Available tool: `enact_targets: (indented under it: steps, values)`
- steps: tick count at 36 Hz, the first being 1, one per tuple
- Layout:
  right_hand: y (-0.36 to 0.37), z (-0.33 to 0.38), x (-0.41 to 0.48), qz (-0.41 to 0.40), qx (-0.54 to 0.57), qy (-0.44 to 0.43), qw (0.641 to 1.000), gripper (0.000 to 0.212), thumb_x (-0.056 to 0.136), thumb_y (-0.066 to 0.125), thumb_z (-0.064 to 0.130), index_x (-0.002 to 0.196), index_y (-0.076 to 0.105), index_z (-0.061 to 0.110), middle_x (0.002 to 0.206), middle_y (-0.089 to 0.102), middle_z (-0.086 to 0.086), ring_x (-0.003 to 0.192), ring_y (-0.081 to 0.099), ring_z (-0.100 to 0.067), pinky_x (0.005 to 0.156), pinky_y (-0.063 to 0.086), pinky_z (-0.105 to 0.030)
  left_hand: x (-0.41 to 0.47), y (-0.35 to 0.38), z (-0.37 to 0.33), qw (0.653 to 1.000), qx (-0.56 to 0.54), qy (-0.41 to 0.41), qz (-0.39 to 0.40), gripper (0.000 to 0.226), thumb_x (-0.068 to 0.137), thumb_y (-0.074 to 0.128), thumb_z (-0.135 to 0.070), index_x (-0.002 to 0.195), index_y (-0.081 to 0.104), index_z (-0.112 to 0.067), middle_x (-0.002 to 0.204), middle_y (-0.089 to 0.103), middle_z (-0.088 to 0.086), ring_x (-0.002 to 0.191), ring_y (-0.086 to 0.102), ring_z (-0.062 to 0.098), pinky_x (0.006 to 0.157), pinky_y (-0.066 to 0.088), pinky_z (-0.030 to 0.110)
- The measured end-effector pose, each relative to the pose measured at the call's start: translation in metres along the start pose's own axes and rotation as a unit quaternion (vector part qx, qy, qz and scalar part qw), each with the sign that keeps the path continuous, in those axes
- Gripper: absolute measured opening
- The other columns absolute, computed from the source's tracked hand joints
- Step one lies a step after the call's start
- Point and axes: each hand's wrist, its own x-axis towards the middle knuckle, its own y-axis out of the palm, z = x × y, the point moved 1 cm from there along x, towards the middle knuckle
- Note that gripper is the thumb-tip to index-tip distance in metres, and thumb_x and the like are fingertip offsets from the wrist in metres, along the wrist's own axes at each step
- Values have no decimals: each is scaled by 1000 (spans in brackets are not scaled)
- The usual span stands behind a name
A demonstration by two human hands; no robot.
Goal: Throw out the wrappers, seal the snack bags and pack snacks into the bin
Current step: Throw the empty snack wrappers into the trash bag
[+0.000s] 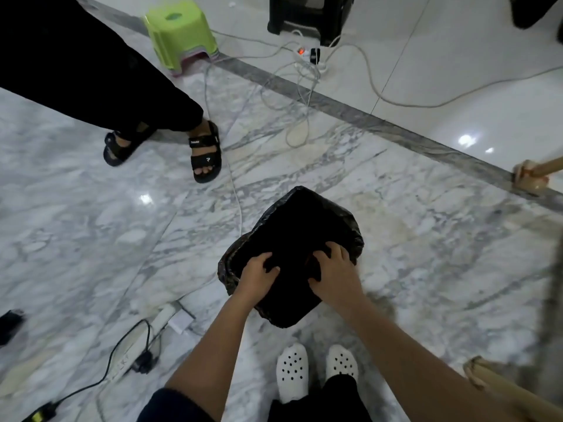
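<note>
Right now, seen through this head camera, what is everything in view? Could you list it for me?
trash bin: one, lined with a black bag, on the floor at centre
stool: one, lime green, stacked on a pink one, top left
lit power strip: one, white, top centre
second power strip: one, white, lower left
cables: several, white and grey at top, black lower left
sandals: two, black, on another person's feet, left
wooden leg: one, tan, right edge
floor: grey-white marble
clogs: two, white, bottom centre
left hand: fingers curled at the bin's near edge
right hand: fingers curled beside it
</note>
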Motion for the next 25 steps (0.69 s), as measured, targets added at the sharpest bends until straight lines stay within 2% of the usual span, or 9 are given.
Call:
enact_targets:
  steps: [6, 10, 14, 18, 25]
  values:
    - [-75, 16, -47, 7, 37, 4, 999, 43, 89, 53, 24, 129, 43, 14, 135, 37, -10, 127, 35, -29, 96, 42, -35, -69, -35, -63, 992, 112, 60, -26, 44, 94, 51, -23, 136, 42, -13, 144, 39, 5, 129, 42, 21, 102, 33, 26]
    - [-147, 26, -88, -21, 68, 19, 997, 40, 90, 51, 22, 128, 44, 13, 131, 39, -11, 122, 39, -28, 94, 43, -35, -129, -56, -126, 984, 139, 109, -36, 44, 94, 50, -21, 137, 42, -12, 143, 42, 7, 129, 42, 22, 104, 34, 28]
    - [-205, 27, -124, -58, 106, 35, 992, 35, 85, 55, 18, 117, 52, 6, 117, 48, -13, 111, 49, -31, 86, 47, -36, -176, -69, -184, 970, 174, 159, -54, 42, 95, 48, -21, 136, 42, -12, 143, 42, 6, 130, 41, 22, 101, 33, 26]
    - [-267, 19, -172, -69, 112, 59, 990, 46, 90, 50, 22, 134, 40, 13, 134, 39, -10, 126, 39, -26, 94, 42, -35, -226, -74, -248, 949, 225, 212, -57, 46, 95, 46, -24, 139, 38, -13, 147, 36, 6, 133, 36, 23, 105, 31, 29]
    - [-339, -14, -259, -164, 155, 112, 968, 50, 90, 50, 24, 137, 38, 14, 140, 37, -10, 127, 39, -25, 99, 42, -35, -298, -49, -351, 901, 288, 318, -55, 47, 92, 50, -23, 137, 40, -14, 145, 39, 9, 131, 39, 26, 106, 35, 33]
